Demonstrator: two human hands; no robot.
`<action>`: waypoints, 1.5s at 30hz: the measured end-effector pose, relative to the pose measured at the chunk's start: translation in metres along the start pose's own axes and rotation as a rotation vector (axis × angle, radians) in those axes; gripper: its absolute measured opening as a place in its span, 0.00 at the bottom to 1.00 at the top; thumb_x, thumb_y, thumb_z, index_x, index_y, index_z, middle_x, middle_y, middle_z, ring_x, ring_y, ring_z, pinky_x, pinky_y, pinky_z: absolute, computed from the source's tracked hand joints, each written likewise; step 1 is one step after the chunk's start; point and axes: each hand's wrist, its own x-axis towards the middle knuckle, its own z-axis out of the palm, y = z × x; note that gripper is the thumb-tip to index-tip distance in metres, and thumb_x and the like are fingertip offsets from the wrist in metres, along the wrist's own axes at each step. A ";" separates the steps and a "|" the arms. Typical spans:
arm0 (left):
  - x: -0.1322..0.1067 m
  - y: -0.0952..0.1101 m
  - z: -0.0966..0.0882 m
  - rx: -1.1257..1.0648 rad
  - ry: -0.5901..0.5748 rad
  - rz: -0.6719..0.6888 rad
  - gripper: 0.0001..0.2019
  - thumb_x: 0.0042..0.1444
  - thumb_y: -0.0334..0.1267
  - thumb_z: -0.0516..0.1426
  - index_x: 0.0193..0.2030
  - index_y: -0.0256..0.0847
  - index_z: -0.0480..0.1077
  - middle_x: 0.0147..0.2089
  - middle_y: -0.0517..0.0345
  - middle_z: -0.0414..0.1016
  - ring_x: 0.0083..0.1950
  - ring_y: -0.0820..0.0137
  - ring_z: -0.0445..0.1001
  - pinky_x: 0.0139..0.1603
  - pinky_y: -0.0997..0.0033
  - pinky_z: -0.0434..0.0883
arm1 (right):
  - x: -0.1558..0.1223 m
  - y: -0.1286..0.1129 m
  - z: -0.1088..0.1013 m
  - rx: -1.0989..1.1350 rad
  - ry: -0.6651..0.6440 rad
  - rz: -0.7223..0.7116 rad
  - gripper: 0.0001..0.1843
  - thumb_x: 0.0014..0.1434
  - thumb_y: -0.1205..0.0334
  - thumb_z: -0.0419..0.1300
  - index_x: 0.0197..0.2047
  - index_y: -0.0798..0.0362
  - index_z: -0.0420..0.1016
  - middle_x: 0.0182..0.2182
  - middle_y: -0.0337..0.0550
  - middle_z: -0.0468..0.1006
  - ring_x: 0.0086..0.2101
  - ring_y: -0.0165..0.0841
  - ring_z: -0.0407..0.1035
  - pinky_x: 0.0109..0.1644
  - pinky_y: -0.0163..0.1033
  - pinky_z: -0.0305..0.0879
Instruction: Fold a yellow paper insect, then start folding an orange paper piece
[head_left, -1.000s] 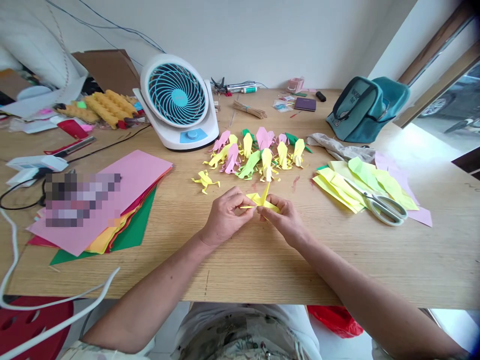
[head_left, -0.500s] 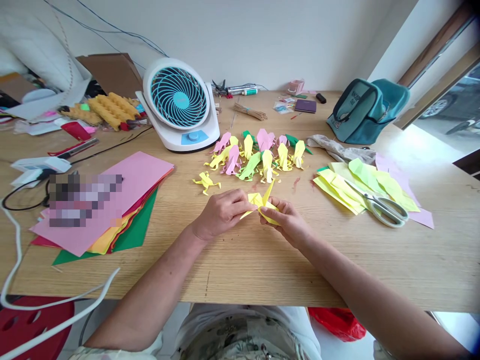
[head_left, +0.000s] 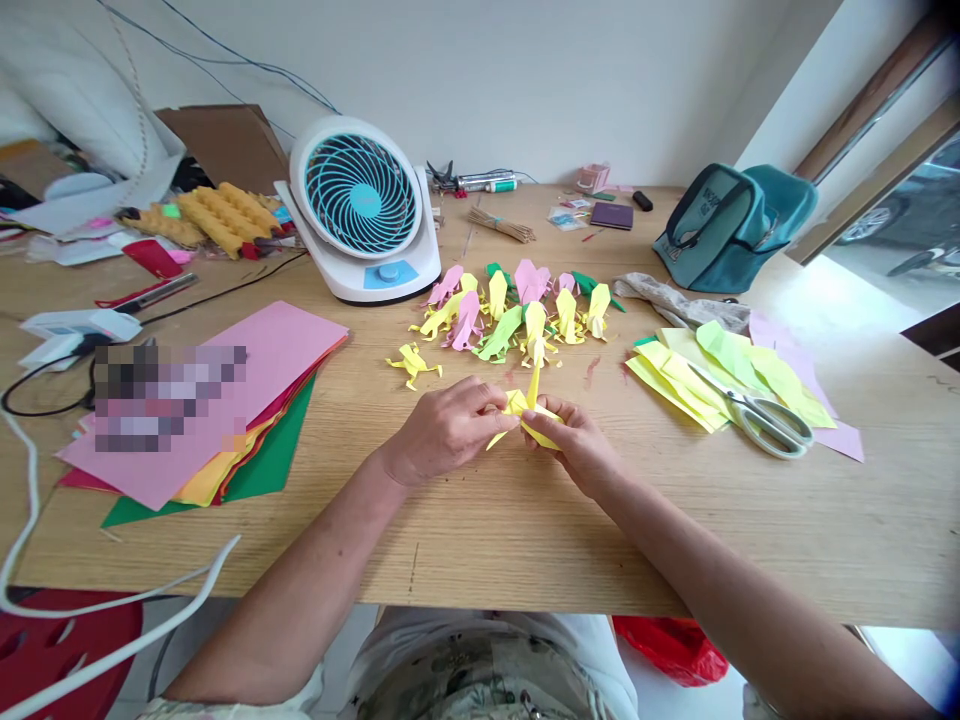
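1. Yellow paper model (head_left: pixel 527 412): we find it partly folded and held just above the worktop (head_left: pixel 525 540), near the front middle, between both hands. One narrow point stands up from it. A second point slants down to the left.
2. Left hand (head_left: pixel 442 432): the grip is narrow, with thumb and fingertips pinched on the left part of the yellow paper model.
3. Right hand (head_left: pixel 574 445): the grip is likewise closed on the right part of the model, fingers curled beneath and thumb on top. The two hands are very close together.
4. Finished paper figures (head_left: pixel 517 310): we see a cluster in yellow, pink and green lying just behind the hands. A single yellow figure (head_left: pixel 411 362) lies apart, to the left of the cluster.
5. Coloured sheets (head_left: pixel 277 350): the stack lies to the left, pink on top, with yellow, red and green edges showing beneath. A pixelated patch covers part of it, and we can read nothing there.
6. Scissors (head_left: pixel 757 412): these rest on cut yellow and green strips (head_left: pixel 675 370), to the right of the hands.
7. Desk fan (head_left: pixel 360 205): it has a white housing and a blue-green grille and stands behind the figures. The mark on its hub is too small for us to read.
8. Teal bag (head_left: pixel 731 225): it sits at the right rear of the worktop. The print on its side is too small to read.
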 end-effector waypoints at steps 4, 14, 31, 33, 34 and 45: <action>0.001 0.010 0.002 -0.310 0.078 -0.198 0.10 0.61 0.30 0.52 0.41 0.43 0.74 0.43 0.53 0.72 0.43 0.69 0.71 0.43 0.69 0.69 | 0.001 0.003 -0.002 -0.111 0.016 -0.116 0.20 0.53 0.44 0.66 0.27 0.52 0.70 0.23 0.34 0.68 0.27 0.28 0.58 0.34 0.36 0.52; 0.004 0.015 0.027 -0.774 0.054 -0.793 0.12 0.53 0.44 0.63 0.32 0.38 0.68 0.28 0.64 0.67 0.28 0.77 0.64 0.28 0.77 0.63 | 0.000 0.002 0.001 -0.254 0.071 -0.267 0.20 0.54 0.42 0.66 0.28 0.51 0.70 0.25 0.37 0.67 0.29 0.31 0.58 0.33 0.36 0.54; 0.002 0.019 0.028 -0.525 0.145 -0.652 0.12 0.61 0.38 0.57 0.27 0.39 0.64 0.28 0.64 0.65 0.29 0.76 0.65 0.28 0.78 0.62 | 0.004 0.011 0.001 -0.133 0.080 -0.235 0.19 0.54 0.45 0.66 0.29 0.51 0.69 0.26 0.36 0.67 0.29 0.30 0.60 0.36 0.36 0.56; 0.002 0.019 0.029 -0.462 0.141 -0.622 0.11 0.62 0.37 0.56 0.28 0.39 0.65 0.28 0.64 0.66 0.29 0.76 0.65 0.29 0.77 0.62 | 0.004 0.010 0.001 -0.147 0.106 -0.233 0.19 0.54 0.44 0.66 0.29 0.51 0.69 0.25 0.35 0.67 0.29 0.30 0.59 0.35 0.36 0.56; 0.001 0.019 0.029 -0.408 0.138 -0.599 0.10 0.62 0.37 0.56 0.29 0.39 0.65 0.28 0.64 0.67 0.29 0.75 0.65 0.30 0.76 0.62 | 0.004 0.009 0.002 -0.154 0.115 -0.234 0.19 0.54 0.44 0.66 0.29 0.51 0.70 0.25 0.35 0.68 0.28 0.30 0.59 0.35 0.36 0.56; -0.002 0.014 0.026 -0.238 0.065 -0.448 0.09 0.66 0.35 0.52 0.34 0.40 0.67 0.32 0.60 0.71 0.34 0.72 0.70 0.35 0.74 0.63 | 0.005 0.011 0.001 0.087 0.149 -0.138 0.16 0.53 0.48 0.67 0.31 0.51 0.72 0.26 0.35 0.69 0.30 0.28 0.62 0.39 0.34 0.59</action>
